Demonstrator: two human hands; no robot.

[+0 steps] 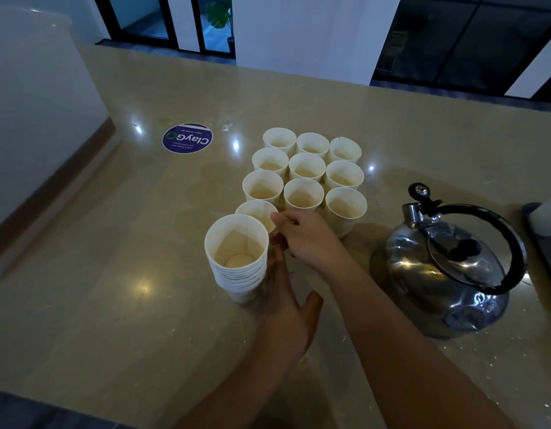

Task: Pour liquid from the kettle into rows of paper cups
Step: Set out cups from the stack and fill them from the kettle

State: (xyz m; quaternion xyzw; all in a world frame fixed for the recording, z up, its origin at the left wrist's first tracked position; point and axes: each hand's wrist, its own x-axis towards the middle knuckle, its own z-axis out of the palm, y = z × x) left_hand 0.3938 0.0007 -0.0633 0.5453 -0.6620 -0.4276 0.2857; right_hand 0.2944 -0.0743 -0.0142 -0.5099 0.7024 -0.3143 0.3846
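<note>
I take the shiny steel kettle with the black hoop handle (447,267) as my landmark. It stands untouched on the beige stone bench (113,305), spout cap flipped up, well apart from both hands. To its left sits a block of white paper cups (308,171), three rows of three, touching or nearly so. A tenth cup (255,212) starts a fourth row at the block's near left corner.

My right hand (311,239) reaches left from the kettle and its fingers (279,218) pinch the rim of that tenth cup. My left hand (283,305) lies against the nested stack of white paper cups (237,258), nearer to me than the block; whether its fingers curl round the stack or merely rest on it, I cannot tell, since the stack hides the tips.

I judge that setting out is under way and pouring has not begun. In this dim light I cannot say whether any cup holds liquid.

A round purple sticker (187,138) lies far left of the kettle, beyond the cups. A dark object with a white cylinder (546,218) is cut off just right of the kettle.
</note>
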